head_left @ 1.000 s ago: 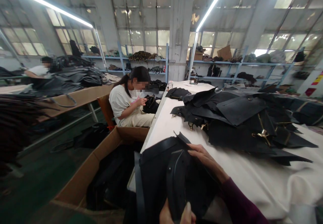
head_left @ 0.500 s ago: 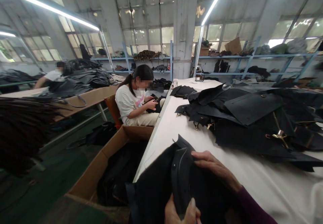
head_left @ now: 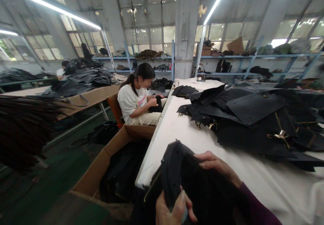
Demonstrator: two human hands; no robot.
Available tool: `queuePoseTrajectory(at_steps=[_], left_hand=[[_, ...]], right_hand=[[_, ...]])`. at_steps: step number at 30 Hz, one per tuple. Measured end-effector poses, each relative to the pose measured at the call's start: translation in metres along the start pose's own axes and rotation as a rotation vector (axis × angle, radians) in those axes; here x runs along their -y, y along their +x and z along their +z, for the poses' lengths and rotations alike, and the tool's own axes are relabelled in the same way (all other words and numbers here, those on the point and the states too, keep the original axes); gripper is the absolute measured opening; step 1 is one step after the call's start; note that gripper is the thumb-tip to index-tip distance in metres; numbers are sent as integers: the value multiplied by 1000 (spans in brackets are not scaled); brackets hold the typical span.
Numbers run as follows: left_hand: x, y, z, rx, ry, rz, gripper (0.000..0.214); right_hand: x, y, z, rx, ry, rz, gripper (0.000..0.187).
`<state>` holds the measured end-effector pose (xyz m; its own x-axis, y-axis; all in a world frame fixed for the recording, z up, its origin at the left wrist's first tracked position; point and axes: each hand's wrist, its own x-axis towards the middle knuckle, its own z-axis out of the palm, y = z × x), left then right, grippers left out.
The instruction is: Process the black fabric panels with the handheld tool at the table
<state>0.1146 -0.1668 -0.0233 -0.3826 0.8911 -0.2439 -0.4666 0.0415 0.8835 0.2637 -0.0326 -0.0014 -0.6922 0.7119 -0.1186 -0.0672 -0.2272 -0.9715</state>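
A black leather-like bag piece point(head_left: 202, 184) is held up at the near edge of the white table, partly over it. Its curved band point(head_left: 171, 171) stands towards me with small round studs or holes along it, and a thin gold line shows on its left side. My left hand point(head_left: 173, 206) is closed around the lower end of the band, thumb on top. Higher up on the right, my right hand point(head_left: 219, 166) grips the piece's edge, with some fingers hidden behind it.
Black pieces with gold clasps and zips lie in a pile point(head_left: 253, 117) on the white table point(head_left: 174, 127). Below its left edge stands a cardboard box point(head_left: 93, 174) holding black items. A seated co-worker point(head_left: 136, 100) handles a black piece. Dark strips point(head_left: 22, 133) hang at far left.
The bag piece has turned, so its curved band now leans left and the gold line shows. My left hand has moved slightly left and up with it. The co-worker's hands have shifted.
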Motion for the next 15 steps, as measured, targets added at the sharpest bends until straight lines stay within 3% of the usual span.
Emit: queuePoseTrajectory(at_steps=[5,9,15], left_hand=[[-8,-3,-1,27,21,42,31],[-13,-6,-13,-45,114,47,33],[-17,-18,-30,-202,34,-31,40]], right_hand=[[-14,4,-10,-139,-40,27,29],[-18,8,-15,-237,-74,3,36],[-14,8,-13,-331,-101,-98,39]])
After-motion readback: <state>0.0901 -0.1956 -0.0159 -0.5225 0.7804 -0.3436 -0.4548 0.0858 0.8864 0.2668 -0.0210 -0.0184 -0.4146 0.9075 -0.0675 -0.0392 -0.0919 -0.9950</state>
